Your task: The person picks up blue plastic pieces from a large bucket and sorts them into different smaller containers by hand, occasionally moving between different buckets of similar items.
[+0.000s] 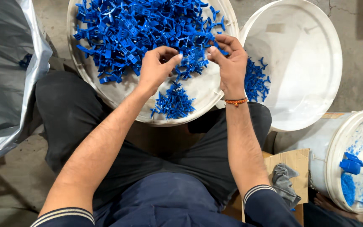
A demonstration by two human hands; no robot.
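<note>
Pinching blue plastic clips point(139, 29), round white tray point(206, 90)

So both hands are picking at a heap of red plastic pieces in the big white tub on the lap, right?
Not quite: the plastic pieces are blue, not red. The head view shows the left hand and right hand picking at them over the big white tub.
</note>
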